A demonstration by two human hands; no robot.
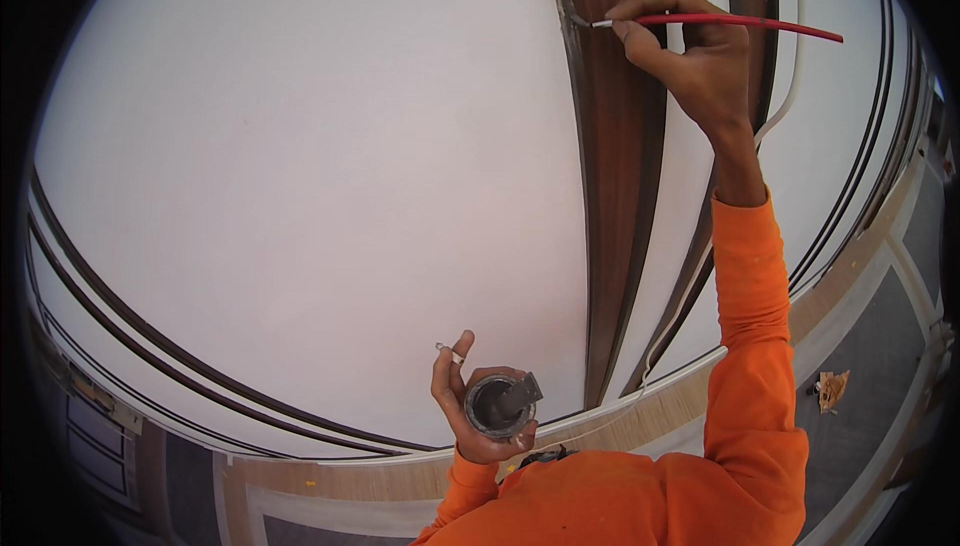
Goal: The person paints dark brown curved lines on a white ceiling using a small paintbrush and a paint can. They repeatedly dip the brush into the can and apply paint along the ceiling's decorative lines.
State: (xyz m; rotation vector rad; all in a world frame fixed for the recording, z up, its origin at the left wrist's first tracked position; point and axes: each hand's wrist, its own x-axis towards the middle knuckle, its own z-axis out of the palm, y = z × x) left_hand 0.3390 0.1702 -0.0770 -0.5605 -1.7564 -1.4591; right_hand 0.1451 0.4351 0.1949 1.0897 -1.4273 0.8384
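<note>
My right hand (705, 71) is raised at the upper right and pinches a thin paintbrush (740, 19) near its pale metal collar. The red handle points right, and the dark bristles touch the left dark edge (576, 66) of a brown wood-look strip (615, 166) on the wall. Low in the middle, my left hand (478, 444) grips a small round pot (488, 408) with dark grey contents. A flat dark piece (527, 391) sticks out over its rim. Between two raised fingers of this hand is a thin white stick, apparently a cigarette (447, 350).
A broad white wall panel (330, 176) fills the left and middle. Dark trim lines (170, 366) curve along its lower left. A pale cable (797, 66) hangs to the right of the strips. Torn brown paper (832, 391) lies on the grey-and-wood floor (870, 376).
</note>
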